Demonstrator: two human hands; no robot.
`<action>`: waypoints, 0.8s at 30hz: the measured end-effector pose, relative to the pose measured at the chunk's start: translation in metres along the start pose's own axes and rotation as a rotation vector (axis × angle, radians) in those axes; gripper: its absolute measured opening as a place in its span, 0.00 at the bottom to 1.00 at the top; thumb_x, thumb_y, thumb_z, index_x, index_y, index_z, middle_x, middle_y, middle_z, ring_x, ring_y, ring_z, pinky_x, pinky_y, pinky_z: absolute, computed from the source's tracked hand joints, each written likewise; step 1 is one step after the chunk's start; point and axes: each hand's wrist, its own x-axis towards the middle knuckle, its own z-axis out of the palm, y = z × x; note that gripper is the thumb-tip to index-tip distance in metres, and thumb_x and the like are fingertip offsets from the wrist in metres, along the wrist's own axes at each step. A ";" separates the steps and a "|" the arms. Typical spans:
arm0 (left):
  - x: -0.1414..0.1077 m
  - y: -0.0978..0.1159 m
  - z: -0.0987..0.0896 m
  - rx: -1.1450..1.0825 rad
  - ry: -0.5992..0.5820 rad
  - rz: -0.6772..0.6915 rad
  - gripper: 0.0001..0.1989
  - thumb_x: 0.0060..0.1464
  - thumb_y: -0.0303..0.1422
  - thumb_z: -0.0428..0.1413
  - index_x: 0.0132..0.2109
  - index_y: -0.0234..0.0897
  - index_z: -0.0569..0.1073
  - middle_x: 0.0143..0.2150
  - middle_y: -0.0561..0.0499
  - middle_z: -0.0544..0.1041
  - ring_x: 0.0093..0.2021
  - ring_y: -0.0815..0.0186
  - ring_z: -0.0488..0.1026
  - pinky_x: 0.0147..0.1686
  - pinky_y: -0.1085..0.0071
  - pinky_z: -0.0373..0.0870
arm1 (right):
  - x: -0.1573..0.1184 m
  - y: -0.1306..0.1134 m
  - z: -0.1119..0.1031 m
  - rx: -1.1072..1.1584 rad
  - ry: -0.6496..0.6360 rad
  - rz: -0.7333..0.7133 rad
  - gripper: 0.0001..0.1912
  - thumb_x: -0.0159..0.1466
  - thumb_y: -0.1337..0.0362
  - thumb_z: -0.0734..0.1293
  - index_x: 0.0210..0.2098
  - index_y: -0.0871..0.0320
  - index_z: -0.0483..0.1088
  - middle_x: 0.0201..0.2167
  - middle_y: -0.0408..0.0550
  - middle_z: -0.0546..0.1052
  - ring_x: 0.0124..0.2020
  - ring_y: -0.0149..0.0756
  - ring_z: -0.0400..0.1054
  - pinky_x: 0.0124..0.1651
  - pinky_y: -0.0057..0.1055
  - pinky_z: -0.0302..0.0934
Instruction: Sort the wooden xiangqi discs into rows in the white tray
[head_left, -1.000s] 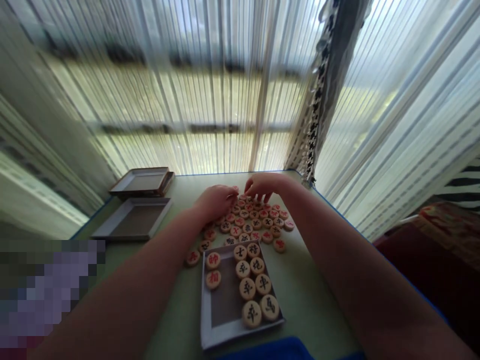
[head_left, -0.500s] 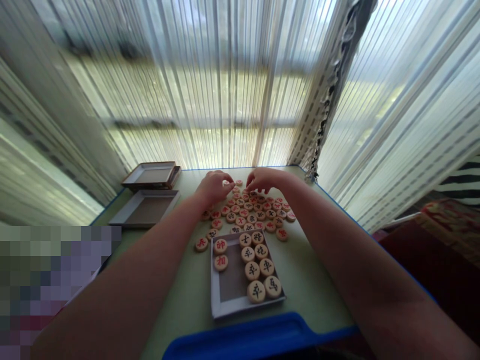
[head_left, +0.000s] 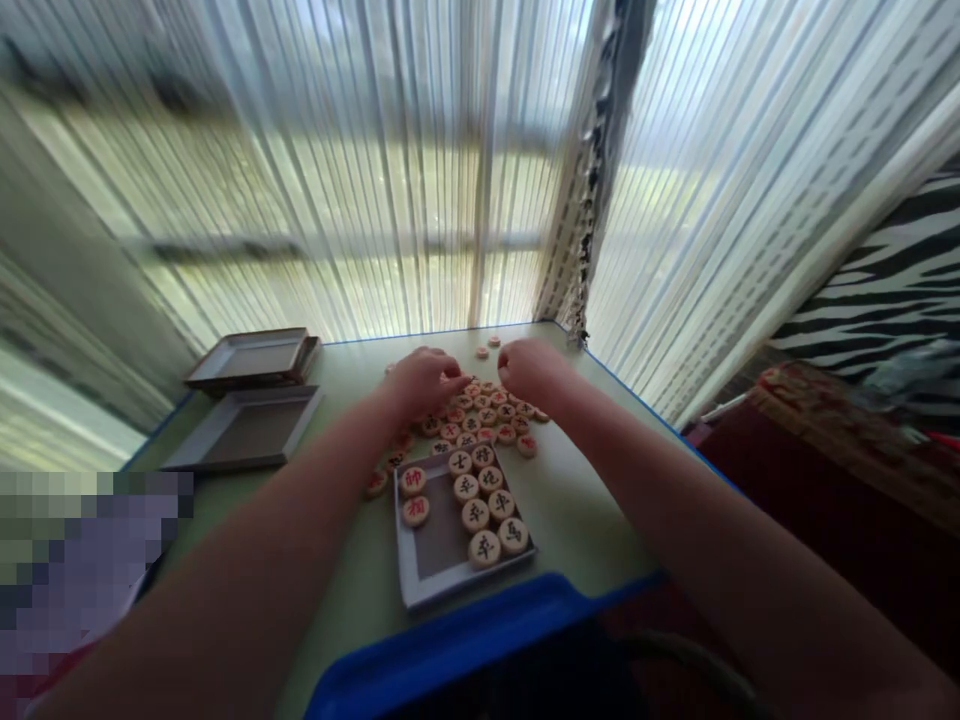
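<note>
My left hand [head_left: 426, 385] rests over the left side of a spread of round xiangqi pieces [head_left: 487, 414], its fingers bent and pointing right; whether it holds one is hidden. At the right side of the spread is my right hand [head_left: 531, 368], its fingers curled in, their tips out of sight. Nearer to me a shallow white-edged box [head_left: 439, 590] holds two red-marked pieces [head_left: 415, 511] on its left and two columns of black-marked pieces [head_left: 484, 548] on its right.
A box lid or tray [head_left: 255, 432] lies at the left of the green table [head_left: 592, 490], with stacked trays [head_left: 247, 358] behind it. Two pieces [head_left: 487, 347] sit near the far edge. A blue rim [head_left: 450, 640] runs along the front, and sheer curtains [head_left: 360, 200] hang behind.
The view has swung to the right. My right hand's fingers have curled in from a looser spread, and my left hand has moved over the left part of the pieces.
</note>
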 end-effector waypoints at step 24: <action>-0.007 0.001 0.011 -0.056 -0.004 -0.029 0.22 0.49 0.49 0.46 0.37 0.36 0.74 0.42 0.45 0.71 0.45 0.59 0.67 0.47 0.64 0.62 | -0.016 0.010 0.020 0.182 -0.049 -0.080 0.18 0.55 0.51 0.61 0.39 0.52 0.72 0.35 0.46 0.75 0.34 0.33 0.67 0.34 0.25 0.56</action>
